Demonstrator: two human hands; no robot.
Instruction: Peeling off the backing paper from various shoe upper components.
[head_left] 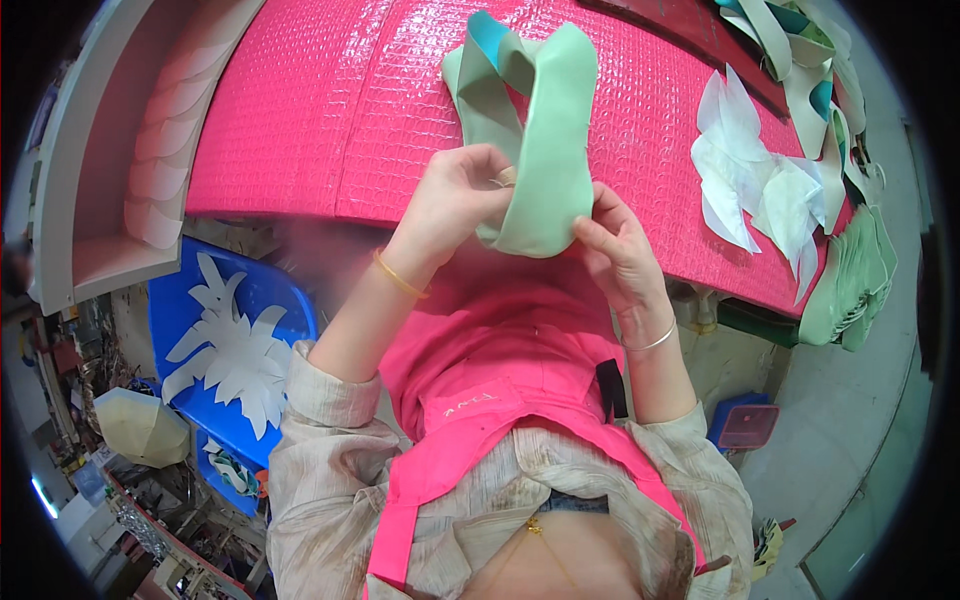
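A pale green looped piece (pixel 562 140), which looks like a shoe upper with teal on its inner side, stands up from the near edge of the pink-covered table (pixel 280 130). My left hand (pixel 462 190) is closed at the loop's lower left, its fingertips partly hidden behind the green material. On the lower right edge, my right hand (pixel 615 238) pinches the same piece between thumb and fingers. The loop's far end rests on or just above the pink cover; I cannot tell which.
Thin white cut pieces (pixel 745 165) lie on the table's right side. Beyond them hang stacked green pieces (pixel 855 280). A grey box-like shelf (pixel 90 150) with white pieces stands at left. Below it, a blue chair (pixel 185 300) holds white cut shapes. A blue bin (pixel 742 422) sits lower right.
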